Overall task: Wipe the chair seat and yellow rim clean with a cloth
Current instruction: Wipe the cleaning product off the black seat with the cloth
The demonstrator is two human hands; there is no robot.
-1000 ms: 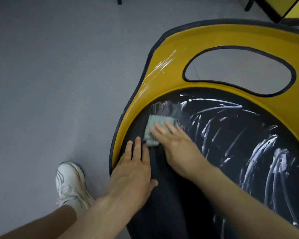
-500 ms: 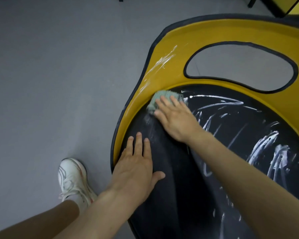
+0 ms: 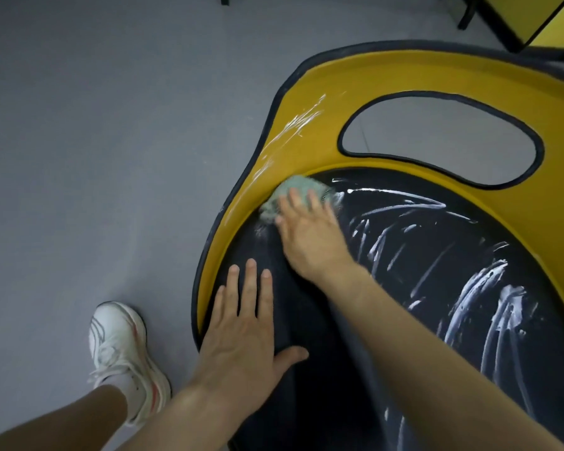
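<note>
Right hand presses flat on the cloth at the seat edge, touching the rim. Left hand lies spread on the seat just behind.

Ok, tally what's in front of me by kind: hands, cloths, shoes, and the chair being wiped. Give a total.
Hands: 2 (left hand flat on the seat, right hand pressing the cloth)
Green cloth: 1
White shoe: 1
Chair: 1
Total: 5
</note>
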